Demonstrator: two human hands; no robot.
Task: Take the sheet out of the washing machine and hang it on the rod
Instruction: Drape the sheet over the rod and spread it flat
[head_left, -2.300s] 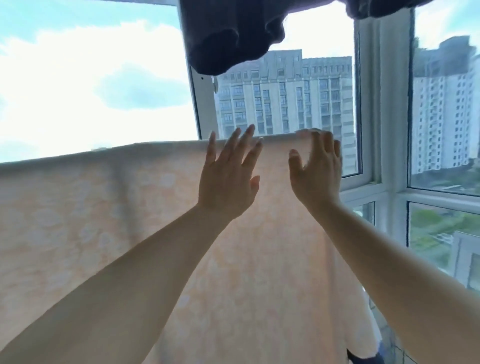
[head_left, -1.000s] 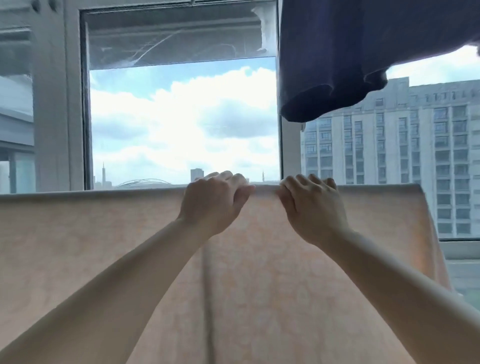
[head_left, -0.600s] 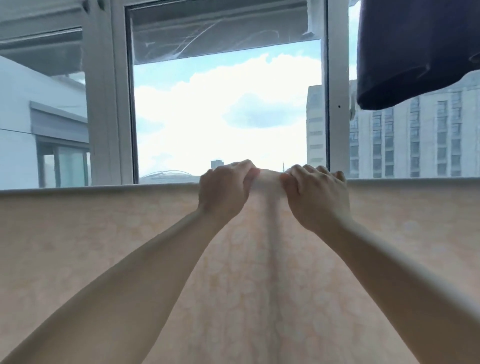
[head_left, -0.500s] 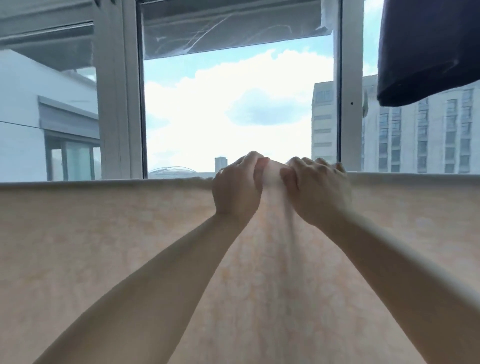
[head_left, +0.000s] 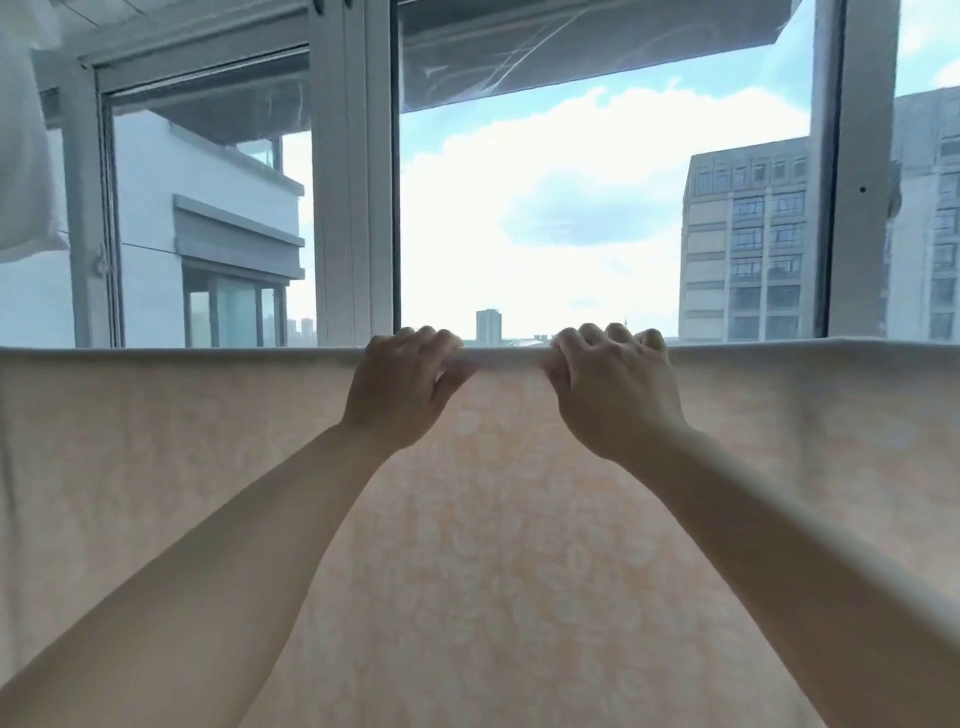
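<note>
A pale peach sheet (head_left: 493, 545) with a faint leaf pattern hangs over a horizontal rod and fills the lower half of the view. The rod itself is hidden under the sheet's top fold (head_left: 208, 353). My left hand (head_left: 400, 384) grips that top fold just left of centre, fingers curled over it. My right hand (head_left: 618, 389) grips the same fold just right of centre. A short stretch of the fold lies flat between the two hands.
Behind the sheet stand tall window frames (head_left: 353, 171), with sky and apartment blocks (head_left: 743, 244) outside. A white cloth (head_left: 26, 156) hangs at the upper left edge.
My hands had pinched the fold together into a bunch; they have now moved apart along the rod and the fold lies flat. The view has shifted left, so the dark hanging garment is out of sight.
</note>
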